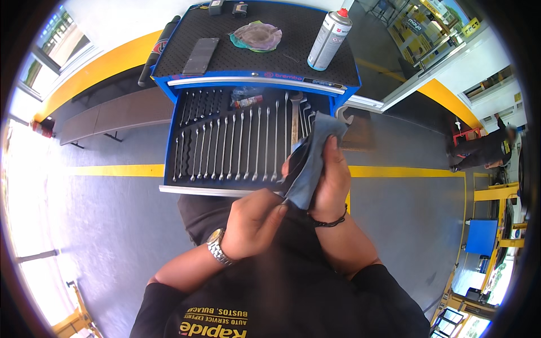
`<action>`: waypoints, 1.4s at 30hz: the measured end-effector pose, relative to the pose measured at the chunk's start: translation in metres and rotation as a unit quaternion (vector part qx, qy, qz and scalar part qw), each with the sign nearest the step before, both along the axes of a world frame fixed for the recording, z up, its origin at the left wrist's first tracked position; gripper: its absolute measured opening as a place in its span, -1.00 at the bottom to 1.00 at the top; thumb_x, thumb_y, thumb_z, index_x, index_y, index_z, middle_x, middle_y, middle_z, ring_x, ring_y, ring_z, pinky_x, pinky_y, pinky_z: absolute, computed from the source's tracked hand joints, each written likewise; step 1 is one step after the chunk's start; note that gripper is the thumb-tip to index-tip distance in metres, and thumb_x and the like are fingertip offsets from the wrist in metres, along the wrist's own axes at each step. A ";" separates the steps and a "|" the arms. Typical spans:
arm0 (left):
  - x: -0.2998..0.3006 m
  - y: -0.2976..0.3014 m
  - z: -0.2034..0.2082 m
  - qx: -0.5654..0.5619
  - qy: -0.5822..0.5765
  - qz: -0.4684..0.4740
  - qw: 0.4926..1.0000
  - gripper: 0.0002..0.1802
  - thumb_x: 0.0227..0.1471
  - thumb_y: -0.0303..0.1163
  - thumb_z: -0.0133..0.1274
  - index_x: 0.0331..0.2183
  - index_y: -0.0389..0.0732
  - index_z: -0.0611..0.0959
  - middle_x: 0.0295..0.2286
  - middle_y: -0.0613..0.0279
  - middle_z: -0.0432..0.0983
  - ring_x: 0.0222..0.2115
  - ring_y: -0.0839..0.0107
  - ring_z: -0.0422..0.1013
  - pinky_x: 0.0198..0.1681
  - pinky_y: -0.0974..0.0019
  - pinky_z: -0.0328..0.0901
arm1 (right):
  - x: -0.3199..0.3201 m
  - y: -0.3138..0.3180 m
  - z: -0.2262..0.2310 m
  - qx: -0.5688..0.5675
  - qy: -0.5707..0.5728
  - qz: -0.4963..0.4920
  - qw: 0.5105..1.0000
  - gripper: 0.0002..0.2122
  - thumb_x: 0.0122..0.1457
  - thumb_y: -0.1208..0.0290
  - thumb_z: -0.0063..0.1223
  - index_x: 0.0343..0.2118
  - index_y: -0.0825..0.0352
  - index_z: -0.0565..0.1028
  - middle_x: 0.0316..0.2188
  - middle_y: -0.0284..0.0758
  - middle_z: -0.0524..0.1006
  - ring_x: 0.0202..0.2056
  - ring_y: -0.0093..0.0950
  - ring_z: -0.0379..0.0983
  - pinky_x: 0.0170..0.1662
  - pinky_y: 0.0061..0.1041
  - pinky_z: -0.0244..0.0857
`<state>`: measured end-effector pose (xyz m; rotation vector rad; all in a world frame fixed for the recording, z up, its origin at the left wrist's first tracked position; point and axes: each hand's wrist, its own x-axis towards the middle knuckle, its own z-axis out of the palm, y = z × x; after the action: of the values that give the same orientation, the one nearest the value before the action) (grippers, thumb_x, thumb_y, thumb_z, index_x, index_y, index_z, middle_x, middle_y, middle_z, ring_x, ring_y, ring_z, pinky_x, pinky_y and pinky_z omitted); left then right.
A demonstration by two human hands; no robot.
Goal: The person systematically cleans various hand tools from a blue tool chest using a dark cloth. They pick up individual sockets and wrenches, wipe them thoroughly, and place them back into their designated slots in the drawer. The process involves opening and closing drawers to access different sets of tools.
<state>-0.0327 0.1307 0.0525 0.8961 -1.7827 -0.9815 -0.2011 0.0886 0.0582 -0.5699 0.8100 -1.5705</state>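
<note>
Most of wrench (pixel 340 115) hidden by blue cloth (pixel 311 169)

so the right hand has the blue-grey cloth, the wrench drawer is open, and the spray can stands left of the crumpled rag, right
Not quite: the head view shows the spray can to the right of the crumpled rag. The right hand does hold the blue-grey cloth, and the wrench drawer is open.

The person's left forearm (pixel 194 267) slants inward, its left hand (pixel 248 222) curled with thumb pressed to bent fingers. The right hand (pixel 332 177) sits higher, thumb pointing forward, its mostly hidden fingers apparently curled inward.
</note>
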 end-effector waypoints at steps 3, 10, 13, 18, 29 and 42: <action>-0.005 0.000 -0.003 0.076 0.111 0.052 0.990 -0.82 0.00 -0.52 0.12 -0.27 -0.32 0.59 -0.41 0.28 0.60 -0.41 0.57 0.46 -0.32 0.46 0.33 | 0.033 0.025 0.008 -0.034 0.015 0.061 0.997 -0.62 0.37 0.12 -0.19 -0.17 0.41 0.48 -0.35 -0.22 0.56 -0.31 -0.51 0.51 -0.18 -0.52 0.38; 0.035 -0.019 -0.029 0.152 0.290 0.149 0.933 -0.81 0.11 -0.56 -0.03 -0.20 -0.32 0.56 -0.30 0.17 0.55 -0.33 0.56 0.45 -0.32 0.43 0.35 | 0.025 0.013 -0.005 -0.094 0.361 0.113 0.921 -0.68 0.35 0.20 -0.10 -0.21 0.41 0.51 -0.50 -0.36 0.54 -0.48 -0.62 0.41 -0.38 -0.58 0.28; 0.024 -0.025 0.008 0.168 0.392 0.127 0.895 -0.69 0.23 -0.36 -0.06 -0.03 -0.28 0.46 -0.19 0.08 0.48 -0.24 0.44 0.41 -0.13 0.31 0.33 | 0.016 0.011 -0.014 -0.141 0.519 0.223 0.813 -0.69 0.29 0.19 -0.03 -0.37 0.41 0.46 -0.60 -0.10 0.47 -0.54 -0.15 0.46 -0.46 -0.34 0.27; 0.030 -0.033 -0.009 0.268 0.594 0.042 0.757 -0.61 0.31 -0.03 -0.23 -0.26 -0.16 0.47 -0.61 0.36 0.23 -0.62 0.53 0.14 -0.48 0.39 0.16 | 0.039 0.021 -0.021 -0.200 0.576 0.259 0.749 -0.74 0.24 0.26 0.03 -0.46 0.37 0.41 -0.59 -0.12 0.45 -0.50 -0.05 0.43 -0.45 -0.20 0.26; 0.055 -0.048 0.006 0.290 0.644 0.161 0.690 -0.63 0.33 -0.05 -0.25 -0.40 -0.09 0.39 -0.66 0.44 0.09 -0.67 0.57 0.00 -0.56 0.43 0.02 | 0.040 0.019 -0.024 -0.287 0.615 0.157 0.718 -0.72 0.15 0.26 0.16 -0.52 0.36 0.41 -0.63 -0.20 0.42 -0.60 -0.19 0.41 -0.53 -0.31 0.24; 0.044 -0.065 0.019 0.275 0.728 0.104 0.619 -0.68 0.36 -0.16 -0.35 -0.32 -0.18 0.33 -0.43 0.25 0.26 -0.37 0.37 0.27 -0.15 0.20 0.27 | 0.019 0.030 -0.037 0.120 -0.110 0.110 0.980 -0.45 0.36 -0.12 -0.47 -0.14 0.29 0.44 -0.39 -0.25 0.53 -0.44 -0.33 0.46 -0.32 -0.32 0.34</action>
<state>0.0113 0.0661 0.0714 0.2903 0.0523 -1.4462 -0.1823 0.1188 0.0216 -0.2931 0.7294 -1.2832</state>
